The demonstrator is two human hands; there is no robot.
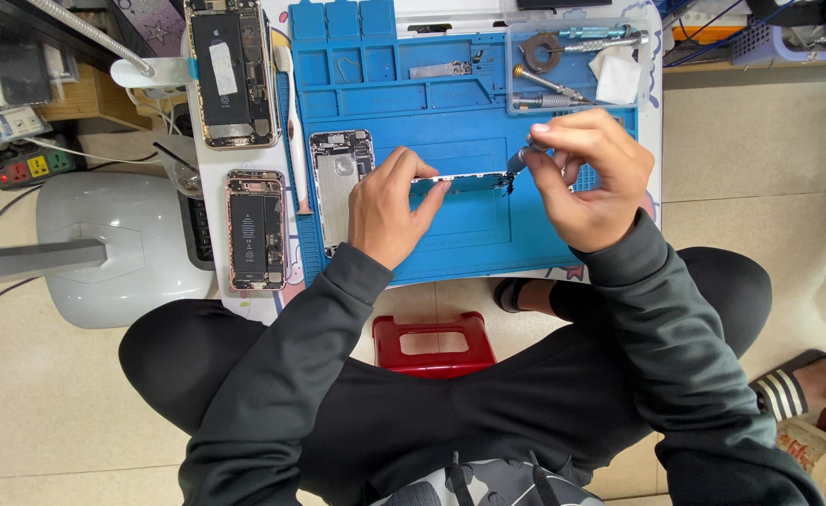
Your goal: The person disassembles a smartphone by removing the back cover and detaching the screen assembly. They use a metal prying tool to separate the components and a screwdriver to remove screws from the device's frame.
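Note:
My left hand (389, 208) grips a thin phone screen panel (469, 180), held on edge above a blue repair mat (450, 103). My right hand (586, 173) pinches a small screwdriver (518, 159) whose tip meets the panel's right end. An open silver phone shell (340, 183) lies on the mat just left of my left hand.
Two more opened phones (232, 70) (255, 230) lie on the white table to the left. A clear tray (572, 61) with screwdrivers and a ring sits at the mat's top right. A white lamp base (118, 248), a power strip (29, 164) and a red stool (433, 342) surround me.

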